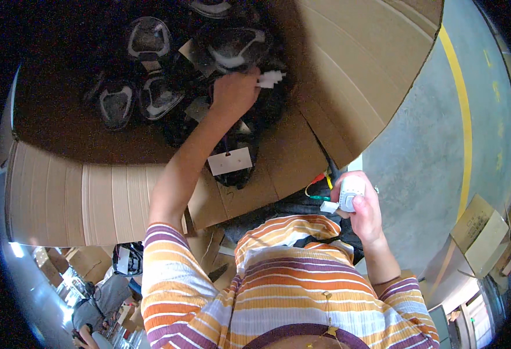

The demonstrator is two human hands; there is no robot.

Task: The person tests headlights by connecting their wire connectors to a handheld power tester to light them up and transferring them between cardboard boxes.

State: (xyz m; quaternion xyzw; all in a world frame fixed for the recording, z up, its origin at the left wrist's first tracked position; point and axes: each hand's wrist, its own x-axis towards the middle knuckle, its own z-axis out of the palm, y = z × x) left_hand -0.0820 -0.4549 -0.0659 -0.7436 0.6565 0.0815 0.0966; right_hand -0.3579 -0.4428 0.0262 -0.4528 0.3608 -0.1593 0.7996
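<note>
My left hand (235, 93) reaches down into a large cardboard box. Its fingers are closed on a white plastic connector (271, 79), which sticks out to the right. Around it lie dark black items with grey rounded panels (162, 96); their exact kind is lost in the shadow. A blank-looking white tag (230, 161) hangs on one of them, below my left wrist. Outside the box, my right hand (365, 208) is wrapped round a small white handheld device (352, 192) with a grey button area under the thumb. Beside it is a white plug (329, 206).
The box wall (354, 75) rises along the right, and a flap (87, 200) folds out toward me. Red, yellow and green wires (319, 186) run near my right hand. An open carton (479, 232) stands on the grey floor. Another person (101, 308) is at lower left.
</note>
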